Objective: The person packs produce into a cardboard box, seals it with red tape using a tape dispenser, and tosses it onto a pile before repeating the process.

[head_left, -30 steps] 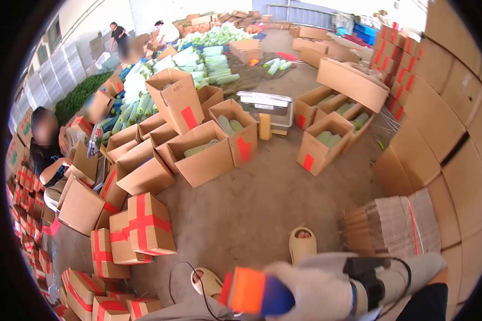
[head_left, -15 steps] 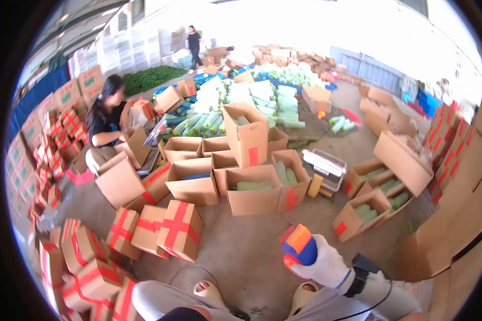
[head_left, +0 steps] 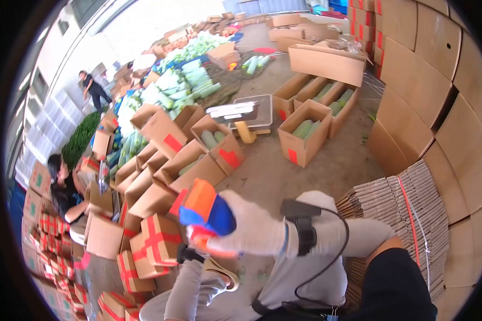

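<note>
In a white glove, my right hand (head_left: 254, 222) is closed around a tape dispenser (head_left: 209, 208) with orange, blue and red parts. It is held over my lap, in front of the packed boxes. A strap with a small black device and a cable sits on my right wrist. My left hand (head_left: 190, 234) is close behind the dispenser, which hides its fingers; a dark band circles that wrist. Beyond the dispenser stands an open carton (head_left: 190, 170) with pale green vegetables in it. Cartons closed with red tape (head_left: 160, 238) lie to the left.
At right, flattened cardboard (head_left: 393, 214) is bundled below a wall of stacked cartons (head_left: 412, 69). An open carton of green vegetables (head_left: 305, 134) stands ahead, near a scale (head_left: 251, 112). Another person (head_left: 67, 192) works among boxes at left; a second person (head_left: 93, 91) stands farther back.
The view has swung right and tilted. My right hand has come left across my body with the tape dispenser, and my left forearm has come into view beside it.
</note>
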The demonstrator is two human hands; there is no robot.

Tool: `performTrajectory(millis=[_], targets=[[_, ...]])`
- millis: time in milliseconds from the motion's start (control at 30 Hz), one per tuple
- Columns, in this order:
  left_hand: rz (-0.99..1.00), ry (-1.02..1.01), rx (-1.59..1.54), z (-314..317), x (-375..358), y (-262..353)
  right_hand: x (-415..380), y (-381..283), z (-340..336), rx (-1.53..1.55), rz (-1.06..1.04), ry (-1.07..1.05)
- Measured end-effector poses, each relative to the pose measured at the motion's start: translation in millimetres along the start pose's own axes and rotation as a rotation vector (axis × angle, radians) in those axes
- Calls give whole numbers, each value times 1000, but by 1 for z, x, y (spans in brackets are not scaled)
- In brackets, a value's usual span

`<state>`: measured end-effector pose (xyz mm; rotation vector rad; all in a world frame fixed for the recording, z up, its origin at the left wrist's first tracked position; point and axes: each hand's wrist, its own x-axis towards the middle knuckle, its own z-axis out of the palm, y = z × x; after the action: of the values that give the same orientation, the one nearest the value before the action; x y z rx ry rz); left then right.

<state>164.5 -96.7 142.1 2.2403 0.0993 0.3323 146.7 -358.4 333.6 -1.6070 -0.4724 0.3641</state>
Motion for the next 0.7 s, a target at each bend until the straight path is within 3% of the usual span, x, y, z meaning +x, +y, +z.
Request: performTrajectory(millis=[100,167,200,367,400,433,500,533,633,667,700], targets=[[205,190,49,4,76,29,-9,1,-13,168,-26,-41],[306,56,22,42,130,50,-8,7,-24,184,-85,1],[258,-169,191,58,147,107,-6,6,-34,202,-32,14],[666,-477,290,236,225,140,6,12,-84,315,205,211],[805,-374,346,283,241,125,7,37,-84,20,32,352],[934,-262,397,322,254,114,7,41,-95,-5,103,373],[822,-531,588,356,274,127,4,43,-114,-46,256,415],[757,-675,688,368,281,129,2,46,-123,125,242,438],[750,-716,628,387,297,116,6,61,-140,79,277,521],[772,-721,662,391,299,111,8,73,-139,299,338,507],[831,-754,644,385,297,111,10,72,-143,244,367,467]])
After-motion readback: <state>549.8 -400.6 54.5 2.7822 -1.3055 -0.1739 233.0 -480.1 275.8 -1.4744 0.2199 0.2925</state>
